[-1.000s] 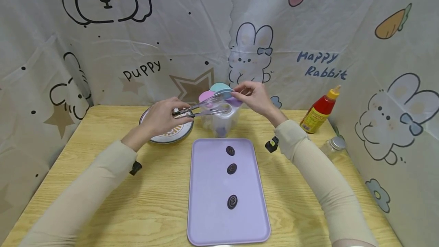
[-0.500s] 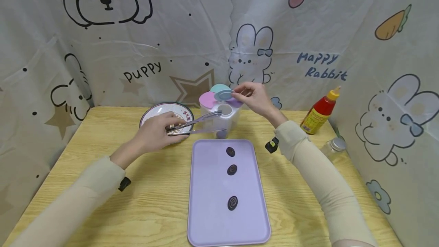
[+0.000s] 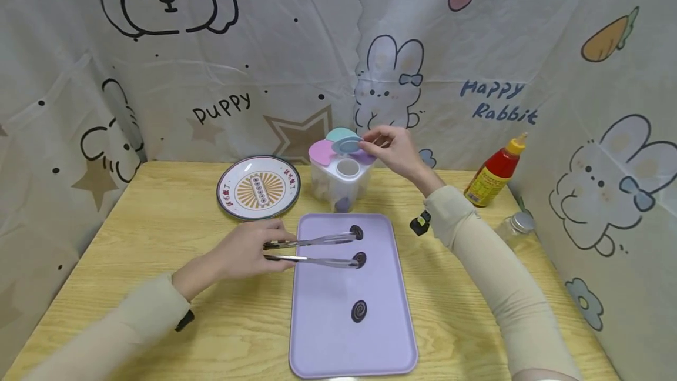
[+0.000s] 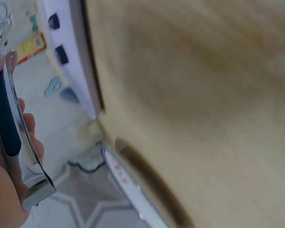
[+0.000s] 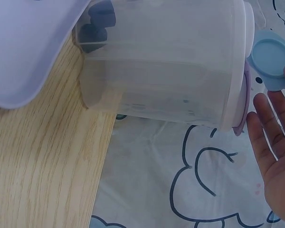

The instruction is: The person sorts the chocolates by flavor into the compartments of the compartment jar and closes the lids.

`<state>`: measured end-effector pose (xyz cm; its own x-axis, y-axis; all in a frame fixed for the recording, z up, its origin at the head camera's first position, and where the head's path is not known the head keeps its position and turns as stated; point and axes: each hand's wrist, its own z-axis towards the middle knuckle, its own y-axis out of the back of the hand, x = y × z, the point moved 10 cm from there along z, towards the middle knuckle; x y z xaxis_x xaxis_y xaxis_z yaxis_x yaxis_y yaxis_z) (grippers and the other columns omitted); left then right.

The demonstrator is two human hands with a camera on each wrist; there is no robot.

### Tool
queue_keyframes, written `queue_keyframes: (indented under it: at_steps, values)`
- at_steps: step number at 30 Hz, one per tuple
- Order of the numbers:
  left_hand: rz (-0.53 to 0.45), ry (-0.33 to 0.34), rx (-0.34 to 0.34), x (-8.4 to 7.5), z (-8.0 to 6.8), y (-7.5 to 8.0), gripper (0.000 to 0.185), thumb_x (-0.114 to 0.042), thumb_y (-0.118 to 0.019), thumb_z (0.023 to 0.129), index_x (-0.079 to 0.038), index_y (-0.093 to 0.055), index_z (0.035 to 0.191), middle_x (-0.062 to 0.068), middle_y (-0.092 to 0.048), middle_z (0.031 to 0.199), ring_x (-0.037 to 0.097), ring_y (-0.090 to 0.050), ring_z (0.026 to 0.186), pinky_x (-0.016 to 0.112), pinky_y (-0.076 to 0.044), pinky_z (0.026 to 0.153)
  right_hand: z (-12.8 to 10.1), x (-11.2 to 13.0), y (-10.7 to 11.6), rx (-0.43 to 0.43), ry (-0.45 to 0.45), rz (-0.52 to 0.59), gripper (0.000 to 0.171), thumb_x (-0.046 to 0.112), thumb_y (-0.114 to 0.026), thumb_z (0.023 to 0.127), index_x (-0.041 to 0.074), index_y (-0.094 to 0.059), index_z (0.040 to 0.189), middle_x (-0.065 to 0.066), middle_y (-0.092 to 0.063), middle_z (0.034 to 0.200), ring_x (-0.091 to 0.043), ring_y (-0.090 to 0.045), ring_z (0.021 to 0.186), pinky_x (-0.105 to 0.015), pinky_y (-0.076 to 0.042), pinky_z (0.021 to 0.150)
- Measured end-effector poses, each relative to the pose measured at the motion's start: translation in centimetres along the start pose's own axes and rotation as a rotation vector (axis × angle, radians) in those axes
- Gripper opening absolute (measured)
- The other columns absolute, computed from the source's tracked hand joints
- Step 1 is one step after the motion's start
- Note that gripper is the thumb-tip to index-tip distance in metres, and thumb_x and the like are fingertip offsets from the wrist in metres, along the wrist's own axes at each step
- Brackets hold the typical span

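My left hand [image 3: 248,250] grips metal tongs [image 3: 309,260]. Their arms stand apart above the lilac tray [image 3: 344,346], with the tips at two dark spiral cookies; whether they touch is unclear. A third spiral cookie [image 3: 359,311] lies nearer the front. My right hand [image 3: 394,149] pinches the raised blue lid [image 3: 346,145] of a translucent container [image 3: 333,184] behind the tray. Under that lid a round opening shows; the pink lid [image 3: 321,153] and green lid [image 3: 341,133] lie down. In the right wrist view, dark pieces [image 5: 97,35] sit inside the container's bottom.
A patterned plate [image 3: 259,188] stands left of the container. At the right are a red sauce bottle [image 3: 492,175] with a yellow cap and a small glass jar [image 3: 514,227]. Printed cloth [image 3: 296,63] walls in the wooden table's back and sides.
My left hand has drawn the tongs away from the container, toward me and down over the tray's cookies. My right hand stays at the blue lid, holding it up.
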<state>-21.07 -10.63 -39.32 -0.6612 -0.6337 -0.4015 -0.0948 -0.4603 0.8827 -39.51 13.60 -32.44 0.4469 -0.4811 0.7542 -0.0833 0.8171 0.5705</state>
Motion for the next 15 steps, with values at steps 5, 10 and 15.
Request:
queue_keyframes:
  at_steps: [5,10,15]
  values:
    - [-0.031,-0.036,0.088,-1.1,-0.8,-2.4,0.031,-0.039,-0.086,0.085,-0.024,-0.080,0.111,-0.008,-0.066,0.091,0.003,-0.054,0.073,0.017,-0.043,0.066,0.0,0.2,0.1,-0.001,0.004,0.001,0.019,0.018,-0.080,0.095,0.005,-0.077,0.108,-0.016,-0.077,0.105,-0.013,-0.066,0.085,-0.021,-0.053,0.073]
    - [-0.063,-0.064,0.134,-2.0,-1.7,-4.5,0.032,-0.042,-0.085,0.086,-0.024,-0.080,0.112,-0.010,-0.066,0.093,0.002,-0.054,0.075,0.017,-0.046,0.069,0.0,0.0,0.0,0.002,-0.008,-0.001,0.020,0.020,-0.080,0.095,0.005,-0.077,0.108,-0.015,-0.077,0.106,-0.013,-0.066,0.085,-0.021,-0.053,0.073]
    - [-0.092,-0.081,0.169,-2.6,-2.3,-5.9,0.033,-0.041,-0.086,0.084,-0.024,-0.080,0.112,-0.012,-0.064,0.093,-0.002,-0.052,0.076,0.015,-0.046,0.069,0.0,-0.1,0.0,0.004,-0.008,-0.003,0.021,0.020,-0.079,0.095,0.005,-0.077,0.109,-0.016,-0.077,0.106,-0.013,-0.066,0.085,-0.021,-0.053,0.074]
